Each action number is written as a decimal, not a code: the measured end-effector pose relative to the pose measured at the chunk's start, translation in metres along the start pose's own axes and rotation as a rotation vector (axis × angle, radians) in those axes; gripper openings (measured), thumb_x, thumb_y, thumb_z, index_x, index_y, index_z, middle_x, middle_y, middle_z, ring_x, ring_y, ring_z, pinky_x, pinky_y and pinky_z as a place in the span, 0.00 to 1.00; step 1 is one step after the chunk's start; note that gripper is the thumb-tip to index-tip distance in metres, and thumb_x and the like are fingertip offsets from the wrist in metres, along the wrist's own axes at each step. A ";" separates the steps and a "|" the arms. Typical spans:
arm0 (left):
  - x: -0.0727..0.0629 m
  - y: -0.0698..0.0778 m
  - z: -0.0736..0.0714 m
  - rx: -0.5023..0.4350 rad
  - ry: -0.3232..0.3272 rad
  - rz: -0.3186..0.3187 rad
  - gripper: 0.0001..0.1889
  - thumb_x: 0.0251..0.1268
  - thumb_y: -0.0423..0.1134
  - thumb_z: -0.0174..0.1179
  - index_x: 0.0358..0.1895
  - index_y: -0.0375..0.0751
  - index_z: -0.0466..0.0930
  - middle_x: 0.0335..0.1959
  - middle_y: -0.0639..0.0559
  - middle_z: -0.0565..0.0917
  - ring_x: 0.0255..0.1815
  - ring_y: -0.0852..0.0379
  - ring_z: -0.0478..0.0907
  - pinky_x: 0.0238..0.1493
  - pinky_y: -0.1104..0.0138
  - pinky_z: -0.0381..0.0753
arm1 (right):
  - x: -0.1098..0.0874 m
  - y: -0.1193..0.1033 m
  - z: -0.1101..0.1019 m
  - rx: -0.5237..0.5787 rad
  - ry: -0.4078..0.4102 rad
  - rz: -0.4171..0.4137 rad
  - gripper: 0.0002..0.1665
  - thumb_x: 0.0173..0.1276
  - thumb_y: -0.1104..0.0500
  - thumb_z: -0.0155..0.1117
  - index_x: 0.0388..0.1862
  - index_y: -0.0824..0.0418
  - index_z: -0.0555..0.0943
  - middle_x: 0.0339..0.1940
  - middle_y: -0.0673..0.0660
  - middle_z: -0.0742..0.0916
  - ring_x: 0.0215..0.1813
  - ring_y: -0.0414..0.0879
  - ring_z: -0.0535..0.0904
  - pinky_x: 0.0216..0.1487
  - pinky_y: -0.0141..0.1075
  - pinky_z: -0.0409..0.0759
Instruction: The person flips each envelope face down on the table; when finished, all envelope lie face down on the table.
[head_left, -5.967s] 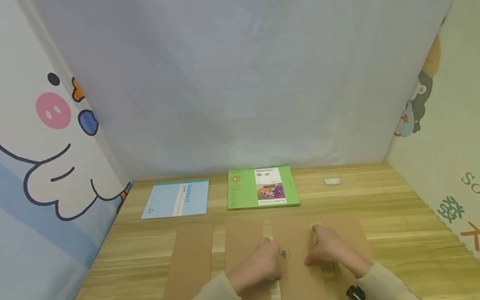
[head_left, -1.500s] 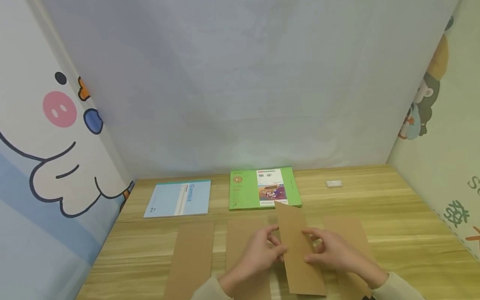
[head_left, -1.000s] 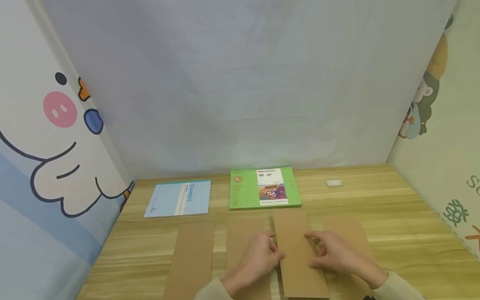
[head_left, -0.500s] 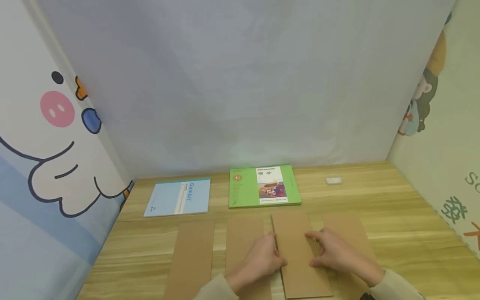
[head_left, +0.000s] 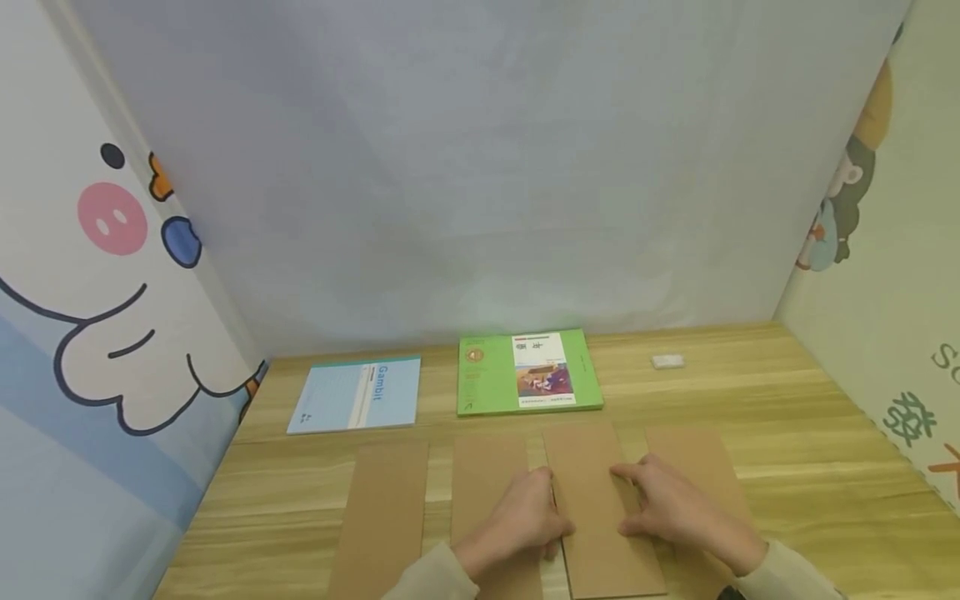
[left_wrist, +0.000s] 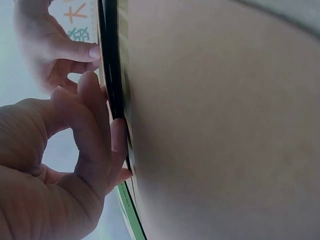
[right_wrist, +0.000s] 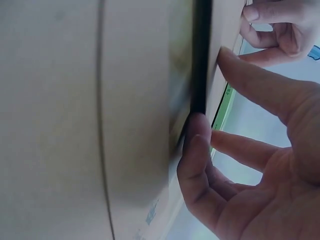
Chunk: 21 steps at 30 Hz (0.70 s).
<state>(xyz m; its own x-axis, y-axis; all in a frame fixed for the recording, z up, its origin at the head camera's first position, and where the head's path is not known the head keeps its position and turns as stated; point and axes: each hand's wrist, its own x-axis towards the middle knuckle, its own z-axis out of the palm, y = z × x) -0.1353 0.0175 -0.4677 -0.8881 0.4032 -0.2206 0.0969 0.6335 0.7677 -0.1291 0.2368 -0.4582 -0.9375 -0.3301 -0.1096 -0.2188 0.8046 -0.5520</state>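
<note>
A plain brown cardboard panel (head_left: 600,517) lies nearly level, third from the left in a row at the front of the wooden table. My left hand (head_left: 525,515) grips its left long edge, thumb on top. At the right long edge my right hand (head_left: 667,504) holds it between thumb and fingers. In the right wrist view, the fingertips (right_wrist: 198,125) curl at a dark gap along the edge, and a small blue print (right_wrist: 151,212) shows on a surface beyond. The left wrist view shows the left fingers (left_wrist: 118,145) along the dark edge.
Similar brown panels lie flat beside it: a left one (head_left: 386,508), a second (head_left: 491,467) under my left forearm, and a right one (head_left: 697,467) under my right. Behind are a light blue notebook (head_left: 356,396), a green book (head_left: 487,379) and a small white block (head_left: 667,362).
The panel between my hands, tilted up 1.5 s ago, has come down nearly level. It lies where a panel with a small print showed 6 s ago. Both hands still hold its edges.
</note>
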 end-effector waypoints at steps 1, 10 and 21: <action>0.000 0.000 0.000 0.002 -0.001 -0.001 0.32 0.47 0.28 0.72 0.56 0.20 0.67 0.05 0.53 0.73 0.04 0.58 0.72 0.09 0.70 0.73 | 0.000 0.000 0.000 -0.004 0.001 0.001 0.45 0.39 0.56 0.81 0.59 0.68 0.76 0.37 0.54 0.77 0.31 0.44 0.66 0.27 0.33 0.69; -0.002 0.002 -0.002 0.007 0.006 -0.010 0.21 0.45 0.29 0.73 0.39 0.22 0.74 0.04 0.53 0.73 0.03 0.58 0.71 0.08 0.69 0.73 | -0.002 0.006 -0.007 -0.001 0.045 -0.028 0.41 0.40 0.52 0.81 0.54 0.66 0.79 0.38 0.57 0.81 0.36 0.47 0.75 0.36 0.43 0.77; 0.004 0.019 0.004 0.225 0.115 0.093 0.36 0.36 0.42 0.78 0.53 0.29 0.77 0.26 0.48 0.82 0.30 0.58 0.77 0.40 0.67 0.79 | -0.027 0.039 -0.025 -0.030 0.161 -0.073 0.41 0.47 0.50 0.79 0.55 0.71 0.75 0.47 0.64 0.81 0.43 0.54 0.79 0.40 0.48 0.80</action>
<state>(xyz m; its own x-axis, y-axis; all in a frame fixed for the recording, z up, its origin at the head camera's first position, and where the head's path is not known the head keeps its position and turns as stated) -0.1354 0.0336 -0.4568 -0.9147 0.3971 -0.0757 0.2666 0.7334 0.6254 -0.1192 0.2892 -0.4558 -0.9495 -0.3070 0.0655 -0.2940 0.7964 -0.5285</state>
